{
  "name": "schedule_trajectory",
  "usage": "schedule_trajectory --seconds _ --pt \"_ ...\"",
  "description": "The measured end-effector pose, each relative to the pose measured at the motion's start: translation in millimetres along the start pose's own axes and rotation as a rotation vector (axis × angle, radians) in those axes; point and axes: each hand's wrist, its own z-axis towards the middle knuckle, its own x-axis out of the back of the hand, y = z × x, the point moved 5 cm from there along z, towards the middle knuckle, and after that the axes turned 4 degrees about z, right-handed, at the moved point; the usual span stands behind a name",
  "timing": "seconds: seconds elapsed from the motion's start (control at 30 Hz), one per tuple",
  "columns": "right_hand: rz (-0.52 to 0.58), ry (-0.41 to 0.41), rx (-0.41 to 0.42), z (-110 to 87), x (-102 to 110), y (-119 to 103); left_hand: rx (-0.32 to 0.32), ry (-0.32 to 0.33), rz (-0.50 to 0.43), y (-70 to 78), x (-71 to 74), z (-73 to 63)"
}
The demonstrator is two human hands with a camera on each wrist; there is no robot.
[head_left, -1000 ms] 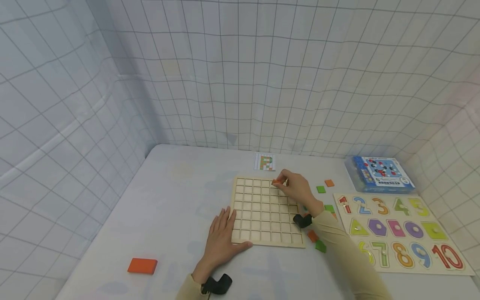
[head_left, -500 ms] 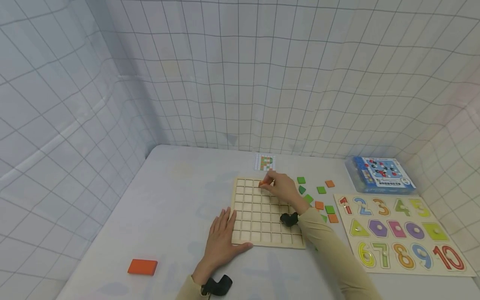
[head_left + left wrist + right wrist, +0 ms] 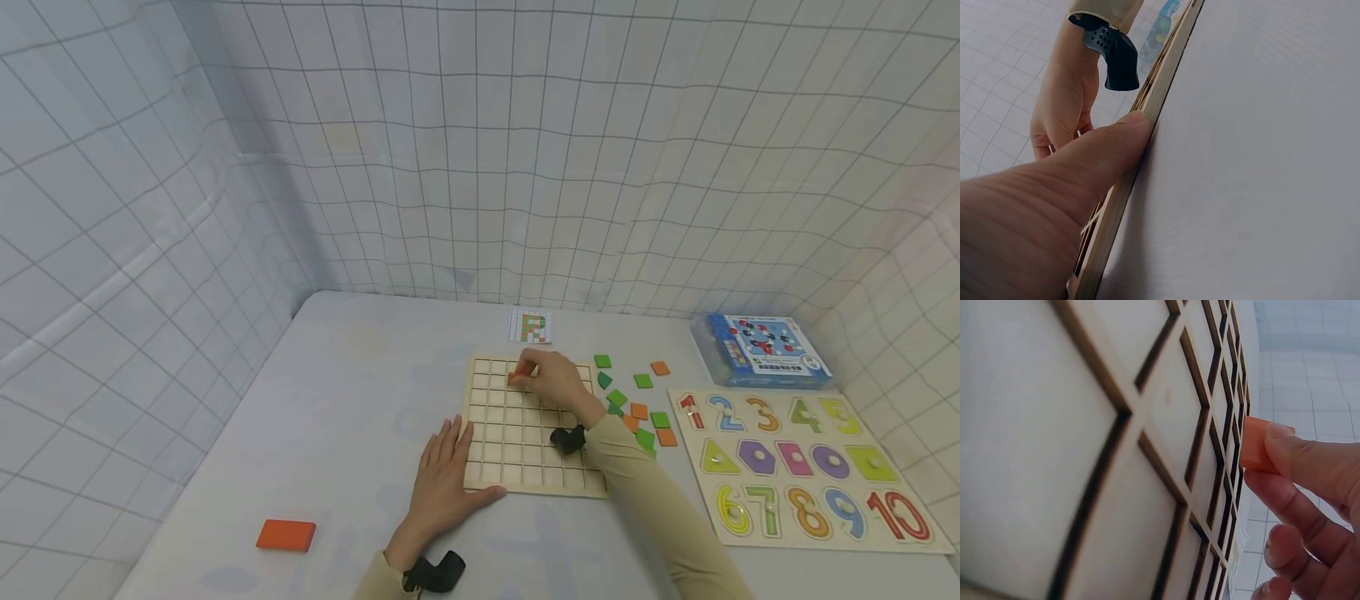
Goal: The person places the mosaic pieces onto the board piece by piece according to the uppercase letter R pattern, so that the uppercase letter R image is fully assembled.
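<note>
A wooden grid board (image 3: 532, 490) with square cells lies on the table. Over its upper part, my right hand (image 3: 555, 379) pinches an orange square tile (image 3: 1257, 444) between thumb and fingers. In the right wrist view the tile stands on edge right at the grid's ribs. My left hand (image 3: 442, 475) rests flat at the board's lower left corner, fingers straight along the left side. Its thumb (image 3: 1129, 131) lies against the front edge in the left wrist view. A small pattern card (image 3: 530, 326) with a green and orange design lies behind the board.
Several loose green tiles (image 3: 642, 381) and orange tiles (image 3: 667, 437) lie right of the board. Farther right are a number-and-shape puzzle board (image 3: 817, 500) and a blue box (image 3: 761, 350). An orange block (image 3: 286, 535) lies at front left. Grid-patterned curtains (image 3: 480, 167) enclose the table.
My right hand has moved left across the board's upper part with the orange tile, then slightly toward me. Tiles behind its forearm now show. My left hand stays in place.
</note>
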Motion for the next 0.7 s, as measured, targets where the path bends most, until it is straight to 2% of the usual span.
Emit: schedule_trajectory --seconds 0.23,0.43,0.7 --pt "-0.025 -0.042 -0.039 0.9 -4.4 1.4 0.003 -0.002 0.01 -1.0 -1.8 0.2" --pt "-0.025 -0.056 -0.076 2.2 -6.8 4.0 0.015 -0.035 0.004 -0.8 -1.3 -0.4" --pt "-0.076 -0.085 -0.09 4.8 -9.8 5.4 0.021 -0.041 0.007 -0.8 -2.3 -0.2"
